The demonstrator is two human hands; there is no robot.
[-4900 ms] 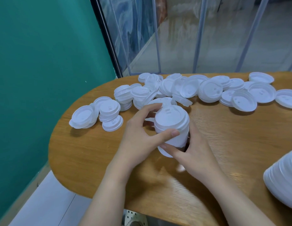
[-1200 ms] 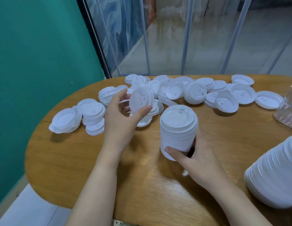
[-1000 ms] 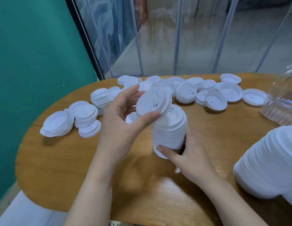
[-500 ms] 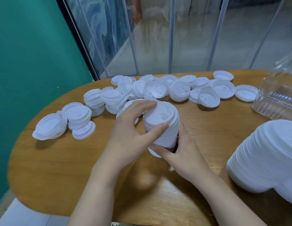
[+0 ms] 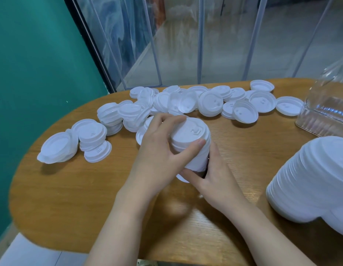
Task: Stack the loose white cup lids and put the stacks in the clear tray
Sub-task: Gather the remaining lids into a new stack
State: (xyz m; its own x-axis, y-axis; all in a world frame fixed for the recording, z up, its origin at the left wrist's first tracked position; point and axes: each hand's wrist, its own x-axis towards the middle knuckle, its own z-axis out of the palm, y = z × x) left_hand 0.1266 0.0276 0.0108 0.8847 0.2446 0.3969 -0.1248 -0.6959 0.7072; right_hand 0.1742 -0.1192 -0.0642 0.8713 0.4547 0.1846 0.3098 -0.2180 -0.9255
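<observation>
Where the wooden surface (image 5: pixel 71 198) curves round at its left end, I see bare wood with room to move, and more bare wood lies near me, in front of the hands. The far edge is crowded. Loose lids (image 5: pixel 186 104) lie there in a long, messy row, some flat, some tipped on each other, from the left end almost to the tray (image 5: pixel 324 114) at the right edge. The tray is clear plastic with ribbed sides and only part of it shows.

In the middle stands the stack (image 5: pixel 195 150), a short white tower of lids. It leans a little. The left hand (image 5: pixel 159 156) grips its top, with fingers (image 5: pixel 166 120) curled over the far rim and the thumb on the near side. The right hand (image 5: pixel 218 179) holds the stack low down, its thumb along the bottom and the other fingers hidden behind, so I cannot tell how they lie.

At my right, very near, a big pile (image 5: pixel 310 179) of lids lies on its side. It fills that corner.

The lids are round, thin, smooth white plastic with a raised rim and a small sip hole. The wood is light brown with fine grain lines. A green wall (image 5: pixel 32 64) stands close on the left.
</observation>
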